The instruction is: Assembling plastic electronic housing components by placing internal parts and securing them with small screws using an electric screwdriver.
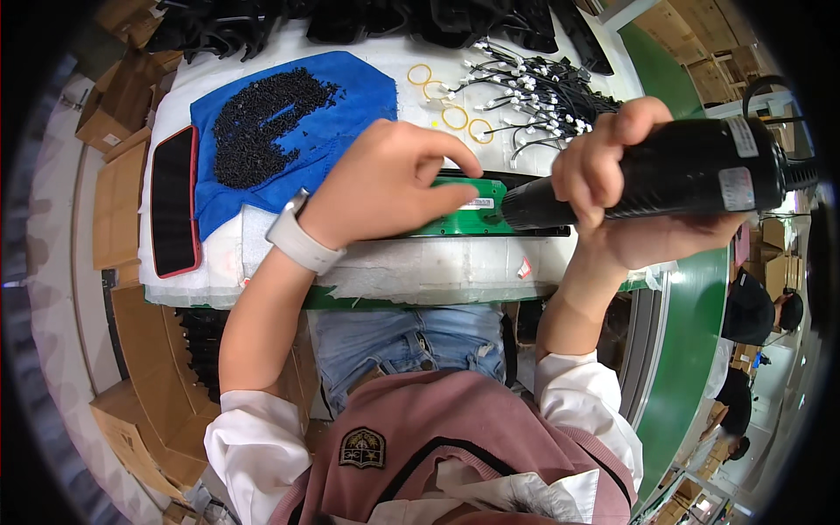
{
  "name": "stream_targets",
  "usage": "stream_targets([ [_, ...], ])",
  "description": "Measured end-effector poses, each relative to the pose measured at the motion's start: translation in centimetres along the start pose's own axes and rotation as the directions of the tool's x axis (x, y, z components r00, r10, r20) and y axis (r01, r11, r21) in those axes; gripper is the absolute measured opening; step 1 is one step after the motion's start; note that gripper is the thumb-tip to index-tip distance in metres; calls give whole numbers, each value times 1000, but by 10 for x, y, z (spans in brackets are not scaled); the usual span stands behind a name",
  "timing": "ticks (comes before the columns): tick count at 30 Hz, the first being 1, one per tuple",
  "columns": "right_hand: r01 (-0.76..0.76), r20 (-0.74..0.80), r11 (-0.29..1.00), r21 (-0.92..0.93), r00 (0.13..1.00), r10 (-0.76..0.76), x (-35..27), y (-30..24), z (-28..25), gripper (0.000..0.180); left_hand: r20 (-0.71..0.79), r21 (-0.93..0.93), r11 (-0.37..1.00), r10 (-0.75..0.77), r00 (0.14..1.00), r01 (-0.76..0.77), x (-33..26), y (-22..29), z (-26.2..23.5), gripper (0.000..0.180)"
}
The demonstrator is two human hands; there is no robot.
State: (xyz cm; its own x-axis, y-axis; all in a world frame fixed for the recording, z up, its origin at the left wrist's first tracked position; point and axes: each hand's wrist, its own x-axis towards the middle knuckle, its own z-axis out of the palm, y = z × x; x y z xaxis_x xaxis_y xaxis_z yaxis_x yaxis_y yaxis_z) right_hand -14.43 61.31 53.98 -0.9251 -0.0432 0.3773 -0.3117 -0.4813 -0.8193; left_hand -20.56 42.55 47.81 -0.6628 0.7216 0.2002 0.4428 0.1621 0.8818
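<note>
Hands (385, 184) at green circuit board (457, 220), right gripping black tool (687, 166)

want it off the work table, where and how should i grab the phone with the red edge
Probably pinch the phone midway along its two long sides, with the left hand coming from above: it lies flat, dark face up, and is clearly narrower across than it is long.

A counter covered in white padded sheeting (455, 276) stood beside open brown cardboard boxes (144, 350) on the left. Along its right ran a long green surface (681, 350) with silver metal rails (646, 350); tan cardboard cartons (704, 35) were piled beyond, at the upper right.
</note>
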Motion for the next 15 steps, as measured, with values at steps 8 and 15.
stream_targets([
  [8,128,281,985,117,947,-157,7,-5,-14,61,28,202,921,334,942,-333,-1,-16,19,20],
  [15,101,330,994,41,938,-109,1,-10,-22,63,60,321,928,181,982,-191,-3,-7,6,13],
])
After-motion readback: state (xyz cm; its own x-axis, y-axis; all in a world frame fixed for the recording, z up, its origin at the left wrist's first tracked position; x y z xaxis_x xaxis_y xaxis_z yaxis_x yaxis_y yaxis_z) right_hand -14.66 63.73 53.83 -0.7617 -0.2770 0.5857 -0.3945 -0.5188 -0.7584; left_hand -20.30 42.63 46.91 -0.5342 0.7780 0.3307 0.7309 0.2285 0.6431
